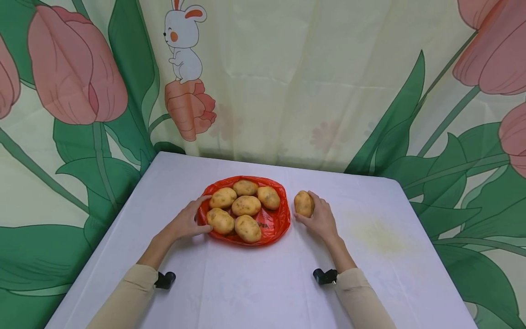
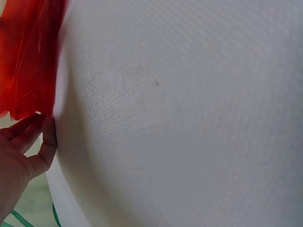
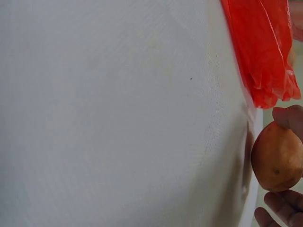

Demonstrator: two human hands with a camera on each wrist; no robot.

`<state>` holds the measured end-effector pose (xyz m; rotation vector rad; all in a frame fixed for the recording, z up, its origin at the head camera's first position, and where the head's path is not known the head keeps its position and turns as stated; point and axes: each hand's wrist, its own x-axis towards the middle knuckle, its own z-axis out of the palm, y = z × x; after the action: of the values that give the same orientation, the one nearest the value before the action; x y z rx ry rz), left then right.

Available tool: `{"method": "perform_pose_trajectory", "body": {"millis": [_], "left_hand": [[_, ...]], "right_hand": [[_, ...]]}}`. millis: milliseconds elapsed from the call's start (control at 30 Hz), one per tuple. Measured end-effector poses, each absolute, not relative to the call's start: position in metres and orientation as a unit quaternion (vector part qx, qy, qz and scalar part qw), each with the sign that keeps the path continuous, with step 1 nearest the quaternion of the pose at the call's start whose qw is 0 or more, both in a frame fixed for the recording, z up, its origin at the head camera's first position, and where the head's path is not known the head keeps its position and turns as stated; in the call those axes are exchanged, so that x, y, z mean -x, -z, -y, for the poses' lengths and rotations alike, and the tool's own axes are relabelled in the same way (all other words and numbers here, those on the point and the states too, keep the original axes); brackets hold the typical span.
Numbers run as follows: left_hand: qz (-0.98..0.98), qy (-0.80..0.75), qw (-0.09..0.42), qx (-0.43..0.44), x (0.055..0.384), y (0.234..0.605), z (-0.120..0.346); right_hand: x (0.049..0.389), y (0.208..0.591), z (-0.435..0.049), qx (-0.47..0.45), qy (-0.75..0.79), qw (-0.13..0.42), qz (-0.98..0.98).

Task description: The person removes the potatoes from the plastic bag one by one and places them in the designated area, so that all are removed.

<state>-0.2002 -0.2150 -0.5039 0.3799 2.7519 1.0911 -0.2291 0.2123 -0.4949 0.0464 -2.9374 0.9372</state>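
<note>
A red plastic bag (image 1: 269, 233), its mouth spread wide and its rim rolled, lies on the table with several potatoes (image 1: 246, 206) inside. My left hand (image 1: 186, 222) holds the bag's left edge, thumb toward the front and fingers toward the back. In the left wrist view, the fingertips (image 2: 49, 126) meet the lower side of the red plastic. Right of the bag, my right hand (image 1: 320, 219) grips a single potato (image 1: 303, 204) between thumb and fingers. The right wrist view shows that potato (image 3: 277, 156) close to the bag's side, apart from it.
A white cloth covers the table (image 1: 255, 292), with a faint yellowish stain (image 1: 380, 235) on the right. Behind it hangs a curtain (image 1: 279, 91) printed with tulips and a rabbit. Small black cameras (image 1: 165, 280) sit at both wrists.
</note>
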Motion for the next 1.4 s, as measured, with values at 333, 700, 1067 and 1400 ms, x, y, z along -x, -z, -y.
{"method": "perform_pose_trajectory", "body": {"millis": [333, 700, 1067, 1400], "left_hand": [[-0.918, -0.366, 0.087, -0.123, 0.200, 0.502, 0.213], [-0.921, -0.358, 0.074, -0.130, 0.201, 0.502, 0.216], [-0.920, -0.362, 0.079, -0.128, 0.200, 0.501, 0.216], [-0.921, -0.360, 0.079, -0.128, 0.201, 0.504, 0.216]], "right_hand": [[0.240, 0.494, -0.215, 0.000, -0.288, 0.016, 0.957], [0.242, 0.489, -0.212, 0.005, -0.273, 0.001, 0.962], [0.238, 0.494, -0.209, 0.008, -0.284, 0.018, 0.959], [0.228, 0.498, -0.204, 0.016, -0.307, 0.062, 0.950]]}}
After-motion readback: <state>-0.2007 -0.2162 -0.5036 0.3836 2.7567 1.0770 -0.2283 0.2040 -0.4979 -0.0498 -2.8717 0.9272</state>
